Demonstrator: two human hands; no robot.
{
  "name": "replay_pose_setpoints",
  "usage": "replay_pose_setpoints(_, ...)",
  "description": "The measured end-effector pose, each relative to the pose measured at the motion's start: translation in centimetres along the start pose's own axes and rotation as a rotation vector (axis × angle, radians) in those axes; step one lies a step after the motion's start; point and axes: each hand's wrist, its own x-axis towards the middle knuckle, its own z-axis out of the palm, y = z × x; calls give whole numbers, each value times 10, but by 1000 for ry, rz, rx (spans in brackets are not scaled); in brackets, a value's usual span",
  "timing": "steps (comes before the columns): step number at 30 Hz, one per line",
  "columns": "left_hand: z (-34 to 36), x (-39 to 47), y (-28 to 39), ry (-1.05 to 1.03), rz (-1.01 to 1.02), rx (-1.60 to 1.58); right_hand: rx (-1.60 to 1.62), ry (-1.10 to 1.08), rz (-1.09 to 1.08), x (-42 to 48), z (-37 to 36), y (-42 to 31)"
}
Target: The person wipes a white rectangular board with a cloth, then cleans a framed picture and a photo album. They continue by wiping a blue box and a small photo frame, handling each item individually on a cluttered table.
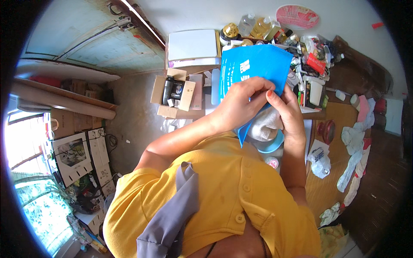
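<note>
A bright blue fabric bag (264, 63) with white printing hangs in front of my chest, over the table's edge. My left hand (240, 101) is closed on the bag near its lower part, fingers bent over the material. Close beside it, my right hand (288, 111) pinches the same blue material, thumb nearly touching the left fingers. Between the right palm and the bag sits a bunched pale knit cloth (266, 125); whether it is a sock or a glove cannot be seen. Beneath the cloth shows the rim of a light blue bowl (274, 145).
An opened cardboard box (157, 91) with a black bottle stands at the table's left. Behind the bag are a white box (193, 44), bottles (246, 24) and clutter. To the right, clothes (353, 138) lie along a wooden surface (317, 183), near a plastic bag (321, 166).
</note>
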Motion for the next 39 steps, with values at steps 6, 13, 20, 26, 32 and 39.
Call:
replay_pose_setpoints(6, -41, -10, -43, 88, 69, -138, -316, -169, -57, 26, -14, 4)
replay_pose_setpoints(13, -111, 42, -126, 28, 31, 131, -223, -548, 349, 62, -36, -53)
replay_pose_setpoints(20, -117, 48, -126, -204, -403, -585, -35, 14, 287, 71, -60, -32)
replay_pose_setpoints(26, -139, 31, -128, -12, -454, -711, -236, -323, 457, 22, -152, 91)
replay_pose_setpoints(32, -151, 26, -112, 151, -503, -353, 24, -184, 281, 25, -89, 68)
replay_pose_setpoints(39, -149, 4, -127, 256, -208, -58, -119, 233, 134, 55, -30, 87)
